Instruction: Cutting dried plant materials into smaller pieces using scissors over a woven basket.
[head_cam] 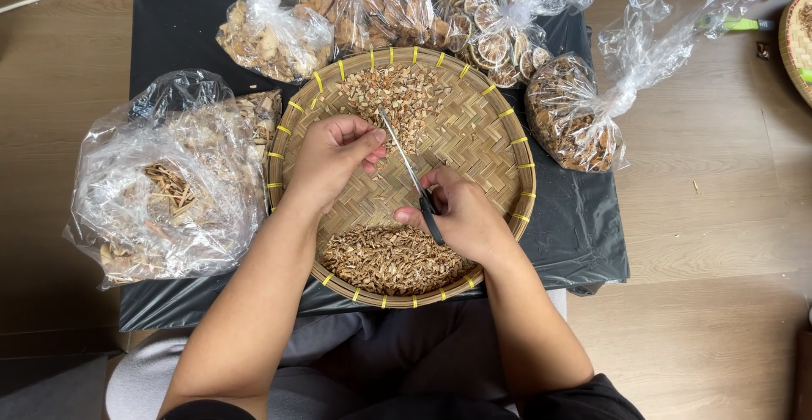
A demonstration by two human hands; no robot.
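Nearest you: your lap, dark trousers (406,344), w/ both forearms reaching fwd over the near rim of the round woven bamboo tray (499,145), which sits on a black plastic sheet (584,225) over the wood floor (719,242).

Just inside that near rim lies a heap of darker chopped bits (389,258). Your right hand (461,217) rests just above it, fingers curled tight through the black handles of the scissors (414,179); blades point up-left toward the tray's centre and look closed or nearly so, can't tell for sure. Grip on the handles is firm.

Your left hand (334,153) is a bit further in, on the tray's left half, fingers bent inward, thumb & fingertips pinched together right at the scissor tip. Whatever it's pinching is too small to make out.

Beyond both hands, far half of the tray: a second, paler pile of cut pieces (402,98), reaching almost to the far rim.

Left of the tray, touching its rim: a big crumpled clear bag (165,187) w/ dried sticks & chips inside.

Far side, a row of knotted clear bags: pale chunks (266,35), brown pieces (381,10), dried round slices (495,35). To the right, another bag of brown bits (575,115) just beside the rim.

Top-right corner: edge of a second woven tray (797,43), well apart.
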